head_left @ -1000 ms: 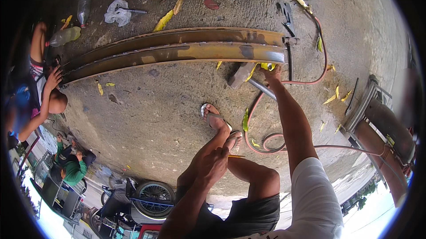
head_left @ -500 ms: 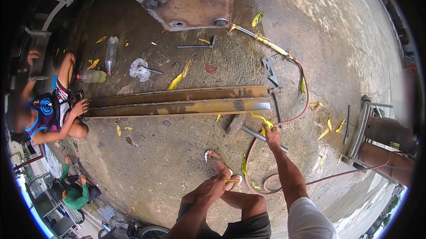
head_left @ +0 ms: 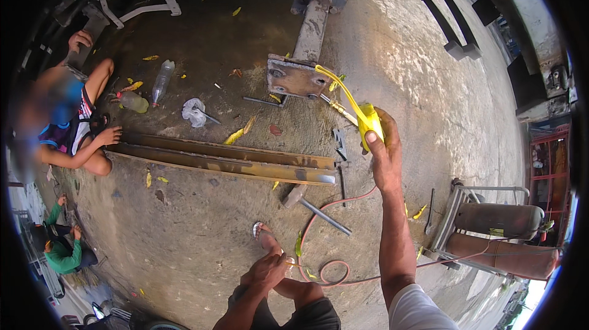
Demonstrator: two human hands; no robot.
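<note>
In the head view, my right hand (head_left: 383,146) is raised, gripping a yellow tape measure (head_left: 370,120) with a yellow strap looping up in front of a bolted steel plate (head_left: 289,77). My left hand (head_left: 265,272) is closed on an orange pencil (head_left: 293,264) by my knee. Below the plate, a long rusty steel beam (head_left: 233,157) lies on the concrete, with a sledgehammer (head_left: 319,213) beside it.
A cutting torch (head_left: 339,110) and looped hose (head_left: 340,202) lie around the beam. Gas cylinders (head_left: 497,218) stand on a trolley at right. Two coworkers (head_left: 92,152) (head_left: 64,250) crouch at left, near plastic bottles (head_left: 164,78). Metal framework (head_left: 466,23) hangs at top right.
My right hand has lifted the yellow tape measure from beside the beam up toward the steel plate. My view has tilted upward, bringing more framework into sight.
</note>
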